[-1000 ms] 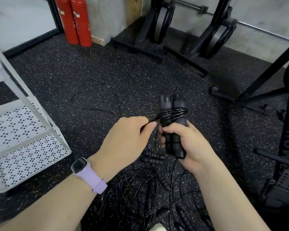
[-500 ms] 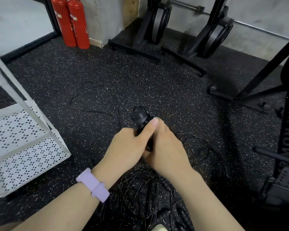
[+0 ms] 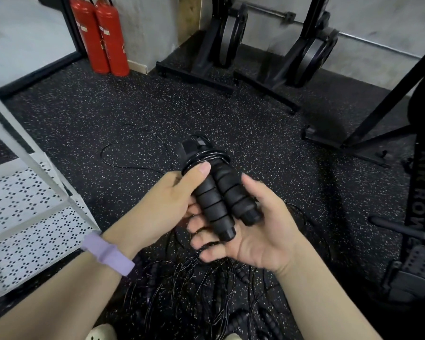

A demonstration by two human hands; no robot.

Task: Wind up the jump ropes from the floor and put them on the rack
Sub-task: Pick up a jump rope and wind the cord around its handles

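Note:
Two black ribbed jump rope handles (image 3: pixel 217 192) lie side by side across my palms, with thin black cord (image 3: pixel 206 157) wound around their upper ends. My left hand (image 3: pixel 167 204) grips them from the left, thumb pressed just under the coil. My right hand (image 3: pixel 253 229) cups them from beneath, palm up, fingers spread. A tangled pile of more black jump ropes (image 3: pixel 201 285) lies on the speckled floor below my hands. A loose cord loop (image 3: pixel 133 155) trails on the floor to the left. The white perforated rack (image 3: pixel 27 212) stands at the left.
Two red fire extinguishers (image 3: pixel 101 38) stand against the back wall. Black plate stands (image 3: pixel 231 52) line the far wall. A black machine frame (image 3: pixel 417 192) fills the right side. My light shoes (image 3: pixel 101 333) show at the bottom edge.
The handles went from upright in my right hand to tilted across both palms. My left hand let go of the cord end and now clasps the handles; my right hand opened underneath.

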